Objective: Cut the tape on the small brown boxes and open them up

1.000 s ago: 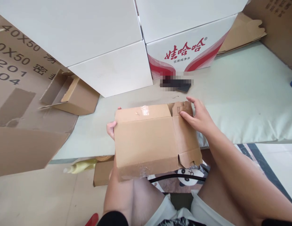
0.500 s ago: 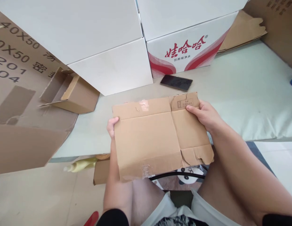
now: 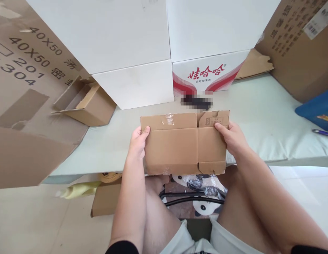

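I hold a flattened brown cardboard box (image 3: 180, 148) in front of me, above my knees and the near edge of a pale green mat (image 3: 261, 116). My left hand (image 3: 137, 143) grips its left edge, thumb on top. Gripping the right edge is my right hand (image 3: 232, 139), its thumb lying on the small printed flap at the upper right. Clear tape remains on the top flap. The box's lower flaps point toward my lap.
Two white cartons (image 3: 121, 53) and one with red lettering (image 3: 206, 72) stand behind the mat. A small open brown box (image 3: 86, 104) and large flattened cardboard (image 3: 23, 116) lie left. A blurred dark item (image 3: 195, 100), a blue object (image 3: 316, 111) and a pen (image 3: 322, 132) are on the mat.
The flattened box has moved up and away from me and looks smaller. My left hand shifted up its left edge with the thumb now on top. The camera tilted upward.
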Demonstrator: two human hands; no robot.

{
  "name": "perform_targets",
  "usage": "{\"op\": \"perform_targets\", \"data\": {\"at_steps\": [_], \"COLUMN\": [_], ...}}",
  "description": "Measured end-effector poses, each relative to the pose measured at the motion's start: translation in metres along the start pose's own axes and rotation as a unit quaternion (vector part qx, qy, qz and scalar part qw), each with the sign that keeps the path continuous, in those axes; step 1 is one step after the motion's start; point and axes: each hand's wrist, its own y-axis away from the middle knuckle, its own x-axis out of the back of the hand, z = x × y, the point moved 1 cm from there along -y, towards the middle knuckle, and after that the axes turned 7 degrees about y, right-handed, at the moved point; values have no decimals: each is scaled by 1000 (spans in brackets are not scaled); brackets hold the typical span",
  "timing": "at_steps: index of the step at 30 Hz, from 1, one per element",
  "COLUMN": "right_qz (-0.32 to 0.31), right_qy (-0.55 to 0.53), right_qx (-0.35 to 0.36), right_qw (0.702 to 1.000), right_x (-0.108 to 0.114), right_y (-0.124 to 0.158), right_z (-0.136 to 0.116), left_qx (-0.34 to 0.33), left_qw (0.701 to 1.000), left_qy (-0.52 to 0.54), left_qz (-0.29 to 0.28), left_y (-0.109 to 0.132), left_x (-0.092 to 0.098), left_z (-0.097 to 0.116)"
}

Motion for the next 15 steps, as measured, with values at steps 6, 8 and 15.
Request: {"op": "perform_targets", "data": {"at_steps": [6, 8, 15], "right_qz": [-182, -232, -210], "right_qy": [89, 160, 233], "right_qx": [-101, -81, 8], "right_qw": [974, 956, 949], "right_x": [44, 60, 75], "right_y": [67, 94, 142], "right_z": [19, 23, 25], "left_qx": [-32, 1, 17], "left_qw": [999, 999, 993], "left_qy": [39, 24, -82], "left_qz": [14, -21, -82], "left_y": [-5, -4, -2], "left_x": [1, -7, -34], "left_z": [2, -2, -17]}}
